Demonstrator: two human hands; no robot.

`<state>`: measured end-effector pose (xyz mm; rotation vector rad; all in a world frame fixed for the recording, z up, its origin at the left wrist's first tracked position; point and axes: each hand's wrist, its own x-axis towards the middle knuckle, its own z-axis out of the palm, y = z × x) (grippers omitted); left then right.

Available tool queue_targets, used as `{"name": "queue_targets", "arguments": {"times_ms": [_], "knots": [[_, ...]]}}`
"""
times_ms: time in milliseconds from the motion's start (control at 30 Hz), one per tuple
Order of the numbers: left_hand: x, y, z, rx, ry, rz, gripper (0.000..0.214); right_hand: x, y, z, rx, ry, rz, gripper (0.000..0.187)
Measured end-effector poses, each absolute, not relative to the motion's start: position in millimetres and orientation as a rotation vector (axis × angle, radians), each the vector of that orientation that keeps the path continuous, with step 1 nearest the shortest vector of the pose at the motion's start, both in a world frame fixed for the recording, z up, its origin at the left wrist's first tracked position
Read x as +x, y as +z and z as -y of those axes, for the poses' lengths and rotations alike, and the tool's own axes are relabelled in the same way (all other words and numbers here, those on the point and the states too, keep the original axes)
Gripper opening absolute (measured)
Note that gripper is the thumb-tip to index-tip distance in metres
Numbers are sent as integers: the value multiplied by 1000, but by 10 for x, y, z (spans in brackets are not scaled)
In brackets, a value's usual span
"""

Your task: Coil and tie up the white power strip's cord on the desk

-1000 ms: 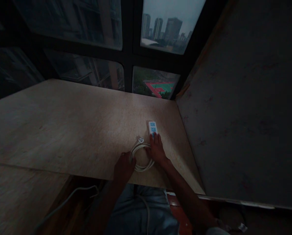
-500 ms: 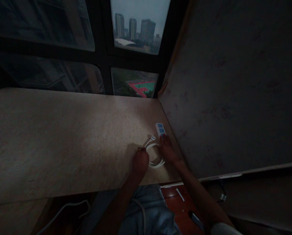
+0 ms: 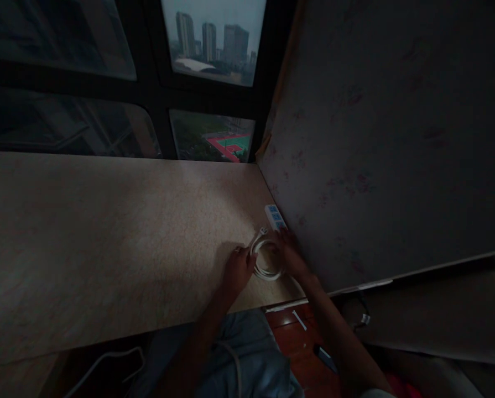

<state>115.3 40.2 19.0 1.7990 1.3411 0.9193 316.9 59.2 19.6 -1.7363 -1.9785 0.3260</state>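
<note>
A white power strip [image 3: 276,217] with blue socket faces lies on the board near the wall, its near end covered by my right hand [image 3: 288,253]. The fingers of that hand are closed around this end, partly hidden in shadow. Its white cable [image 3: 267,275] is wound in a round coil between my two hands. On the left side of the coil, my left hand [image 3: 239,269] pinches the cable, with thumb and fingers at its edge. The white plug [image 3: 263,231] points away at the top of the coil, close to the strip.
The pale board [image 3: 126,232] stretches far to the left under a dark-framed window [image 3: 212,94]. A patterned wall [image 3: 375,166] rises at the right. Below the board's edge are a reddish floor [image 3: 286,337], a dark object [image 3: 325,358] and a white cord [image 3: 106,356].
The power strip has turned and shifted closer to the wall, along with my right hand. The plug now sits nearer the strip. My left hand's fingers have loosened somewhat. The view has swung right.
</note>
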Motion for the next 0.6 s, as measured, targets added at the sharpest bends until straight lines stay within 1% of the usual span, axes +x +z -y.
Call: {"name": "queue_targets", "arguments": {"times_ms": [100,200,333,433,500,600], "knots": [[936,127,-431,1669,1069,-1296,21,2841,295,-235,-1574,322,1894,37],[661,73,-437,1606,1199,-1387,18,2404,354,65,-1341,513,1899,30],[234,-27,-390,1682,1308,-1508,21,1844,336,128,-1152,789,1894,29],[-31,-106,-330,1618,1419,-1602,24,1480,250,-20,-1137,911,1814,34],[-130,-142,-297,1458,1516,-1649,25,1267,172,-121,-1202,917,1778,37],[-152,-154,-272,1288,1574,-1645,26,1052,63,-191,-1341,733,1850,35]]}}
